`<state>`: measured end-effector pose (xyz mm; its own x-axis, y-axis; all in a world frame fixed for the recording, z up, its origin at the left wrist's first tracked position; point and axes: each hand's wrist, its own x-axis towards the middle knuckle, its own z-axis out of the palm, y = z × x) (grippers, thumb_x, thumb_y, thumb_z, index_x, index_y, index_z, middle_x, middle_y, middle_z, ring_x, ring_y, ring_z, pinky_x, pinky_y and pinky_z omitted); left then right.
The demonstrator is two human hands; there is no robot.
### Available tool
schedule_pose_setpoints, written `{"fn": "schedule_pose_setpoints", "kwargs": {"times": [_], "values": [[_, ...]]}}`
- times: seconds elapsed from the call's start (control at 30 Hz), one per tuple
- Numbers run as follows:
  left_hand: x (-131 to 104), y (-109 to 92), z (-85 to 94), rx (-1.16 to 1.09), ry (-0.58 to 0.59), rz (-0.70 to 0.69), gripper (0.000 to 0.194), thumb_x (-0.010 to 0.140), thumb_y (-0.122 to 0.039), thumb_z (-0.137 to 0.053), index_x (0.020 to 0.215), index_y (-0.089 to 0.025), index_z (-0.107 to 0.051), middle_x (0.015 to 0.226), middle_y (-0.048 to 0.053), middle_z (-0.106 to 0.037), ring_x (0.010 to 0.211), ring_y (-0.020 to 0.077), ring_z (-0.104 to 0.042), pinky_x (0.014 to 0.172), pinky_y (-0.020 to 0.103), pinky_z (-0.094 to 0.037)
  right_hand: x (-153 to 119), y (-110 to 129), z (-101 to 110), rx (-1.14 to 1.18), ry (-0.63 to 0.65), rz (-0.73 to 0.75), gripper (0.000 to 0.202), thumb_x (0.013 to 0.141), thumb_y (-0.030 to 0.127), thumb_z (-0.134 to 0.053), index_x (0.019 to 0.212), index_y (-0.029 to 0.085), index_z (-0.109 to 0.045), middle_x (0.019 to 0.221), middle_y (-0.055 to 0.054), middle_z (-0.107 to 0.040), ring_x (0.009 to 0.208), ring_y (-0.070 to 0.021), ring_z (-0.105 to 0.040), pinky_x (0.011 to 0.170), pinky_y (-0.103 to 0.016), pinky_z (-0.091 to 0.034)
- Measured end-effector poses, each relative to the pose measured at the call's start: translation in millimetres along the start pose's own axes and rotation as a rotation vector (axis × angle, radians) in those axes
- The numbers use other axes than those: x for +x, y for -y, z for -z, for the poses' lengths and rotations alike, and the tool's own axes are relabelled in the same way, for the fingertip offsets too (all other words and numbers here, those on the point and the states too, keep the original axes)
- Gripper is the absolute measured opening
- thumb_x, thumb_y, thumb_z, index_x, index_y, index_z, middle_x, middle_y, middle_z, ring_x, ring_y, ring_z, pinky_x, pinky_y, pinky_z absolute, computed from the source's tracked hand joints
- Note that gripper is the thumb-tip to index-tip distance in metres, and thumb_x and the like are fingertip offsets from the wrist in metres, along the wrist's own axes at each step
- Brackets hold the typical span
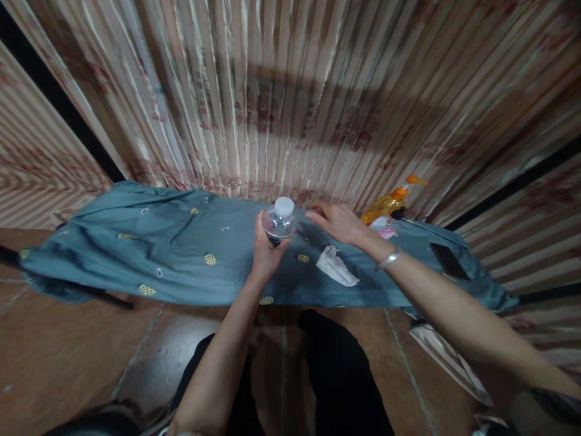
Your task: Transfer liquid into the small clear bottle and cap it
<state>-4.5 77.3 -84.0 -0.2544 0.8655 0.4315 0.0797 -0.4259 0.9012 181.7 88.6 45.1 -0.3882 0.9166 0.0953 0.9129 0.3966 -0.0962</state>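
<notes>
A clear plastic bottle with a white cap (284, 206) is upright in my left hand (267, 247), whose fingers and thumb wrap round its side. To the right of the bottle, my right hand (338, 223) hovers with its fingers loosely bent and apart, touching nothing that I can see. A crumpled white cloth or tissue (336, 266) lies on the blue-green patterned sheet (181, 242) below my right hand.
An amber bottle with an orange pump (385, 204) leans at the back right, beside a small pink and white item (385, 230). A dark phone (449, 261) lies farther right. Pleated curtains (290, 109) hang behind, with dark poles (59, 97) at both sides.
</notes>
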Motion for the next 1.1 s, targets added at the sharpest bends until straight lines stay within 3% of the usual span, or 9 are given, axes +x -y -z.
{"fn": "schedule_pose_setpoints", "kwargs": {"times": [0.1,0.17,0.27,0.4,0.57,0.7,0.77,0.97,1.1], "values": [[1,-5,2.6,-0.003,-0.013,0.027,0.098,0.059,-0.018,-0.083,0.144,-0.022,-0.035,0.145,0.016,-0.052,0.136,0.0331,-0.050,0.117,0.050,-0.034,-35,-29,-55,0.041,0.139,-0.183,0.066,0.095,0.042,-0.058,0.151,0.012,-0.040,0.147,-0.023,-0.053,0.133,-0.0333,-0.055,0.104,-0.040,-0.045],[1,-8,3.7,-0.002,-0.019,0.047,0.099,0.058,-0.020,-0.085,0.143,-0.024,-0.036,0.145,0.016,-0.052,0.136,0.0339,-0.051,0.116,0.050,-0.036,-56,-39,-88,0.055,0.166,-0.235,0.075,0.084,0.034,-0.071,0.150,0.011,-0.043,0.154,-0.026,-0.043,0.135,-0.0394,-0.052,0.105,-0.048,-0.046],[1,-10,4.4,0.001,-0.023,0.080,0.101,0.056,-0.022,-0.086,0.143,-0.025,-0.035,0.143,0.016,-0.053,0.134,0.0347,-0.053,0.114,0.050,-0.038,-74,-47,-123,0.121,0.158,-0.258,0.062,0.082,0.023,-0.069,0.141,0.011,-0.055,0.151,-0.025,-0.048,0.135,-0.0354,-0.053,0.109,-0.044,-0.045],[-1,-12,3.7,-0.008,-0.027,0.127,0.102,0.053,-0.021,-0.087,0.140,-0.022,-0.035,0.133,0.015,-0.060,0.127,0.0340,-0.058,0.109,0.049,-0.043,-71,-62,-136,0.239,0.050,-0.294,0.042,0.085,0.015,-0.053,0.124,0.012,-0.068,0.134,-0.021,-0.065,0.121,-0.0315,-0.064,0.105,-0.044,-0.047],[-3,-13,-2.5,-0.053,0.003,0.176,0.084,0.051,-0.023,-0.088,0.125,-0.021,-0.047,0.124,0.013,-0.064,0.116,0.0310,-0.064,0.106,0.048,-0.045,-49,-68,-112,0.460,-0.133,-0.256,0.041,0.092,0.028,-0.047,0.128,0.019,-0.065,0.115,-0.009,-0.075,0.106,-0.0272,-0.070,0.095,-0.044,-0.054],[-7,-16,-13.7,-0.137,0.064,0.191,0.078,0.054,-0.028,-0.088,0.122,-0.022,-0.050,0.122,0.010,-0.066,0.114,0.0279,-0.064,0.102,0.044,-0.048,-31,-33,-79,0.931,-0.393,-0.075,0.050,0.091,0.044,-0.059,0.134,0.021,-0.061,0.126,-0.007,-0.071,0.118,-0.0247,-0.064,0.102,-0.040,-0.049],[-8,-19,-18.4,-0.185,0.098,0.199,0.076,0.055,-0.030,-0.088,0.122,-0.023,-0.052,0.121,0.008,-0.066,0.113,0.0270,-0.064,0.101,0.042,-0.049,-21,-15,-64,1.090,-0.413,0.008,0.049,0.088,0.048,-0.061,0.130,0.021,-0.065,0.129,-0.006,-0.070,0.121,-0.0238,-0.062,0.106,-0.038,-0.047],[-13,-35,-20.3,-0.321,0.243,0.243,0.075,0.050,-0.028,-0.090,0.119,-0.023,-0.060,0.112,0.006,-0.070,0.107,0.0279,-0.066,0.098,0.043,-0.051,16,-14,-25,1.346,0.009,-0.071,0.042,0.076,0.048,-0.070,0.102,0.015,-0.074,0.095,-0.007,-0.078,0.093,-0.0236,-0.071,0.088,-0.037,-0.055],[-16,-44,-23.5,-0.384,0.356,0.283,0.067,0.048,-0.032,-0.092,0.110,-0.020,-0.068,0.100,0.006,-0.073,0.097,0.0281,-0.069,0.091,0.043,-0.054,33,-24,-2,1.242,0.178,-0.121,0.039,0.084,0.045,-0.059,0.095,0.011,-0.073,0.083,-0.009,-0.078,0.084,-0.0244,-0.072,0.078,-0.036,-0.057]]}}
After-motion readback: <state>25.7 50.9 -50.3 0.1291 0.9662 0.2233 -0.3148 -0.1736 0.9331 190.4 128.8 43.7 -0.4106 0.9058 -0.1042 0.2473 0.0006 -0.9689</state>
